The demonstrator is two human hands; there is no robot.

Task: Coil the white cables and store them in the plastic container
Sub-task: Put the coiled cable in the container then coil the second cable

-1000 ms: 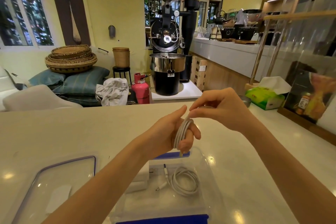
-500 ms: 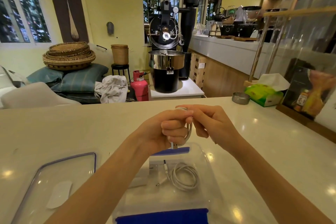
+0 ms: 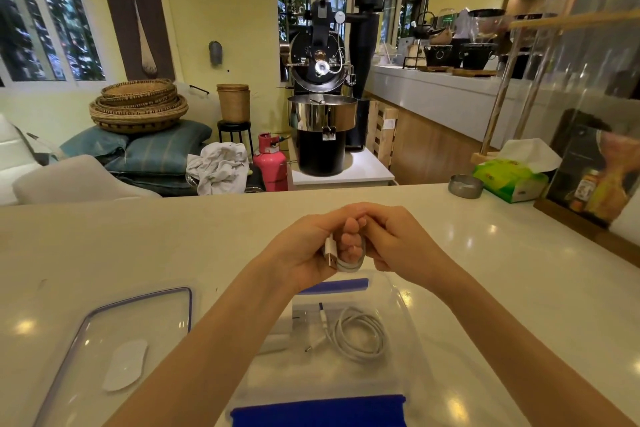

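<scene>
A white cable [image 3: 346, 265] is wound in a small coil around the fingers of my left hand [image 3: 304, 248], with its USB plug [image 3: 330, 255] hanging out at the palm side. My right hand [image 3: 398, 243] presses against the left from the right, its fingertips at the top of the coil. Both hands hover just above the far edge of the clear plastic container [image 3: 412, 319] with blue clips. Inside the container lies a second coiled white cable [image 3: 360, 334] beside a white charger block [image 3: 280, 329].
The container's clear lid [image 3: 114, 347] with a blue rim lies on the white counter [image 3: 104, 246] to the left. A metal ashtray [image 3: 465, 185] and a green tissue box [image 3: 509, 180] stand at the far right, by a glass display case [image 3: 595, 149].
My left hand closed its fingers over the wound cable and turned palm up, so the plug now shows. My right hand came down from above the coil and pressed in against the left.
</scene>
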